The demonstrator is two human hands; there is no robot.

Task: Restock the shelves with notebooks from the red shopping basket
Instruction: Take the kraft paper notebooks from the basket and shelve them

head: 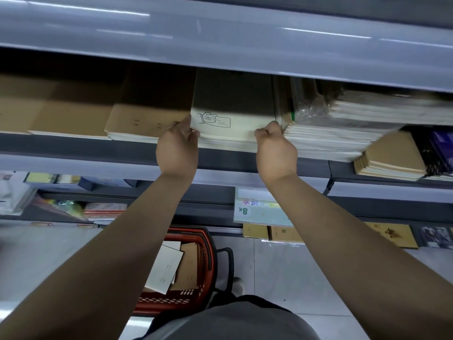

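A stack of pale cream notebooks [232, 123] lies flat on the grey shelf [73, 146], its top cover printed with a line drawing of a hand. My left hand [177, 148] grips the stack's near left corner. My right hand [275, 149] grips its near right corner, fingers curled at the edge. Both arms reach up and forward. On the floor below stands the red shopping basket [208, 253], holding white and brown notebooks [166, 268].
Brown notebook stacks [137, 123] lie left of the held stack; plastic-wrapped white stacks [343, 133] and kraft notebooks [389, 158] lie right. Another shelf board [220, 38] hangs close overhead. Lower shelves carry assorted stationery and an "8k" sign [259, 207].
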